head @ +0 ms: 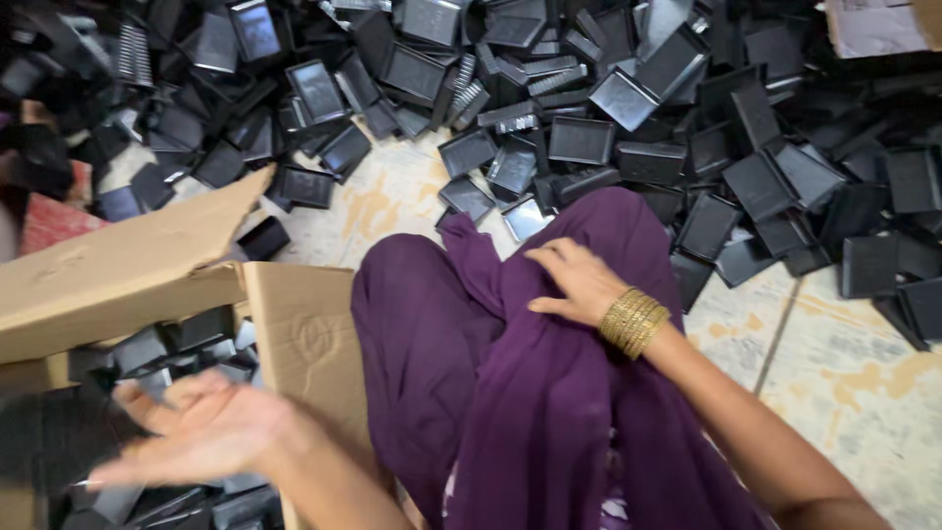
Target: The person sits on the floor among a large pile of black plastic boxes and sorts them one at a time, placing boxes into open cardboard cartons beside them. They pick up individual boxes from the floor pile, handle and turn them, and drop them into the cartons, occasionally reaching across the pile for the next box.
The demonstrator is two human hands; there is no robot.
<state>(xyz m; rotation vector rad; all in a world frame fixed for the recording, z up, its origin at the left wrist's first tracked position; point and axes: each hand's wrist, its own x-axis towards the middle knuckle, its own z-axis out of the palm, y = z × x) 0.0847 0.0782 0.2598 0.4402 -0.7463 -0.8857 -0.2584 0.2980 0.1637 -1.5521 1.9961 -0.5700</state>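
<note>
My left hand (201, 432) is blurred, palm up with fingers spread, and holds nothing as it hovers over the open cardboard box (304, 334) at my left. The box holds several black plastic trays (182, 344). My right hand (577, 280) rests flat on the purple cloth (530, 393) draped over my knee, fingers relaxed and empty. Several gold bangles (635, 321) circle that wrist.
A big heap of black plastic trays (589, 137) covers the tiled floor (844, 373) ahead and to the right. A box flap (128, 255) juts up at the left. A piece of cardboard (873, 25) lies at the top right corner.
</note>
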